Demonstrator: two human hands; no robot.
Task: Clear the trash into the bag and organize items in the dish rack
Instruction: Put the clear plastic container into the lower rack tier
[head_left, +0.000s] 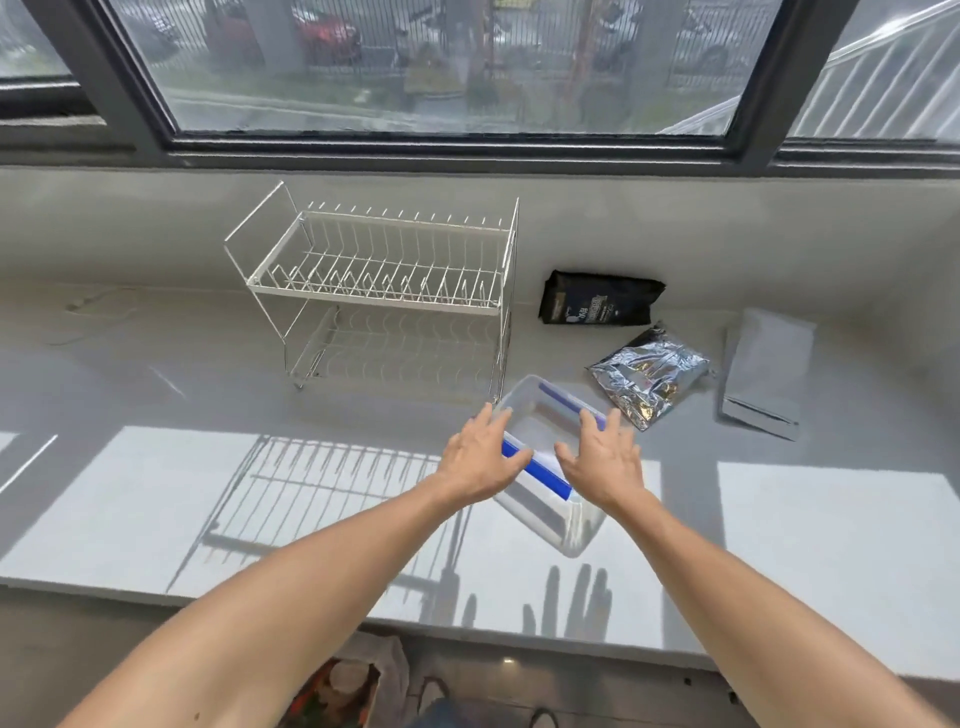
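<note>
A clear plastic container (540, 415) with blue clip handles lies on the grey counter, just right of the white two-tier dish rack (384, 291), which holds nothing. My left hand (480, 457) rests on the container's left side, over a blue clip. My right hand (602, 457) is at its right side, fingers spread. Whether either hand grips it is unclear. A crumpled silver foil packet (649, 379) and a black pouch (597, 299) lie to the right of the rack.
A grey folded paper bag (763, 374) lies flat at the far right of the counter. Below the counter edge, a plastic bag with colourful contents (343, 686) sits on the floor. A window runs along the back wall behind the rack.
</note>
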